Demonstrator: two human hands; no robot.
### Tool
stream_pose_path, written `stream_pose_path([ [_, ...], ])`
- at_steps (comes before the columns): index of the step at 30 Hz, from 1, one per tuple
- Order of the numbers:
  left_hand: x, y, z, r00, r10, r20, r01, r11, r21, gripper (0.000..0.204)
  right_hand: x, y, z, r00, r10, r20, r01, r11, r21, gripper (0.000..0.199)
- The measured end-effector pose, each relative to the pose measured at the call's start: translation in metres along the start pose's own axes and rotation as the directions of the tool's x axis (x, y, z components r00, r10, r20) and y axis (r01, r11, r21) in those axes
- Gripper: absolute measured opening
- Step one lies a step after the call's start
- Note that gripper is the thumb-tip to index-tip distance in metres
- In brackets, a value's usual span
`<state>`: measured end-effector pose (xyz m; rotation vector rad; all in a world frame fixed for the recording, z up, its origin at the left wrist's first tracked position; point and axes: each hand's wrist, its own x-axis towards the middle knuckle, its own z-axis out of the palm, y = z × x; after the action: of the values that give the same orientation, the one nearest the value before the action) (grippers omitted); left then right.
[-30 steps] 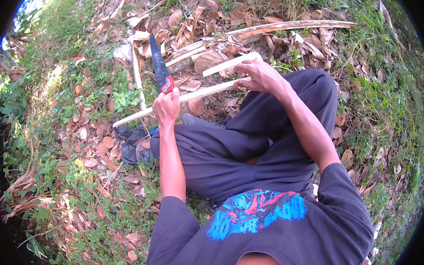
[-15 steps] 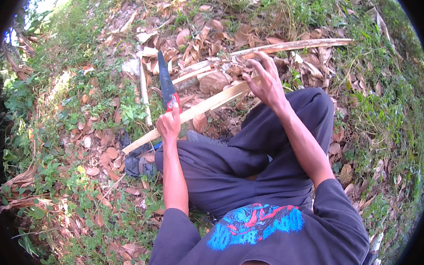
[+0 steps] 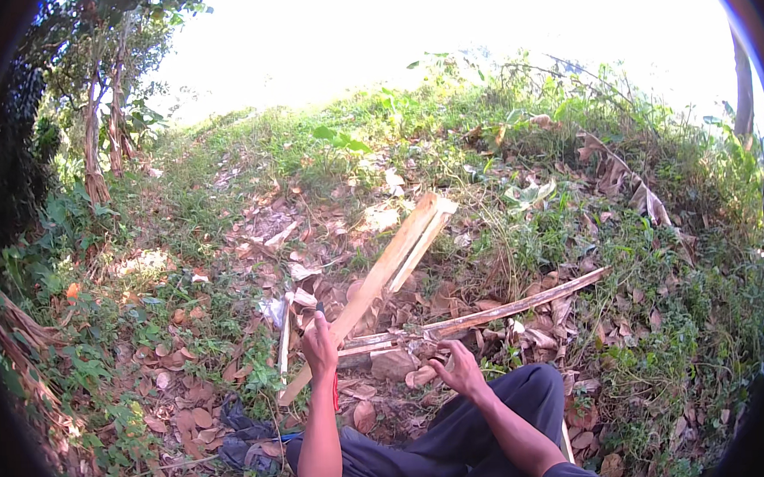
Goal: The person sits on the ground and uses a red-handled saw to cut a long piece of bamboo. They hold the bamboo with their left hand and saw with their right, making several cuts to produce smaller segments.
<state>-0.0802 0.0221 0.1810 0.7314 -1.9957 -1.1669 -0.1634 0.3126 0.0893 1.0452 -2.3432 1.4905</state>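
Observation:
My left hand (image 3: pixel 320 350) is closed around a pale wooden strip (image 3: pixel 375 278), which slants up and away to the right. The strip's far end is split into two lengths, with a gap between them. In the same hand is a hand saw with a red handle (image 3: pixel 335 393). The saw's blade is mostly hidden; only a dark bit shows above my fingers. My right hand (image 3: pixel 462 370) is empty above my bent knee, its fingers curved and apart.
Beyond my right hand a long, bent wooden piece (image 3: pixel 519 307) lies on dry leaves. A thin upright-looking stick (image 3: pixel 284 347) lies left of my left hand. A dark crumpled cloth or bag (image 3: pixel 246 444) rests by my left leg. Grass and trees stand farther off.
My view has tipped upward. The wooden strip has swung up, its far end now pointing away. My right hand has come off from beside the strip and is lower, nearer my knee.

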Motion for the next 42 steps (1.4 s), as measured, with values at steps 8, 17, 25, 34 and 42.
stream_pose_path([
  [8, -0.008, 0.102, 0.061, 0.978, 0.15, 0.146, -0.004, 0.712, -0.703, 0.059, 0.006, -0.057, 0.032, 0.979, -0.077, 0.188, 0.056, 0.992, 0.115, 0.058],
  [17, -0.025, 0.152, 0.049, 0.973, 0.228, -0.022, -0.138, 0.507, -0.851, 0.063, 0.049, -0.088, 0.016, 0.998, -0.052, 0.018, 0.05, 0.996, 0.077, 0.064],
  [25, 0.017, 0.167, -0.039, 0.871, 0.431, -0.235, -0.439, 0.469, -0.766, 0.075, 0.068, -0.045, -0.081, 0.949, -0.208, -0.237, 0.121, 0.934, -0.337, 0.027],
  [34, 0.058, -0.007, -0.093, 0.971, -0.169, -0.169, 0.092, 0.917, -0.387, 0.071, 0.036, 0.045, -0.157, 0.981, -0.182, 0.065, 0.186, 0.8, -0.57, 0.037],
  [42, 0.029, -0.202, -0.013, 0.891, -0.421, 0.17, 0.434, 0.9, -0.045, 0.043, 0.062, 0.095, -0.138, 0.923, -0.025, 0.384, 0.277, 0.738, -0.615, 0.039],
])
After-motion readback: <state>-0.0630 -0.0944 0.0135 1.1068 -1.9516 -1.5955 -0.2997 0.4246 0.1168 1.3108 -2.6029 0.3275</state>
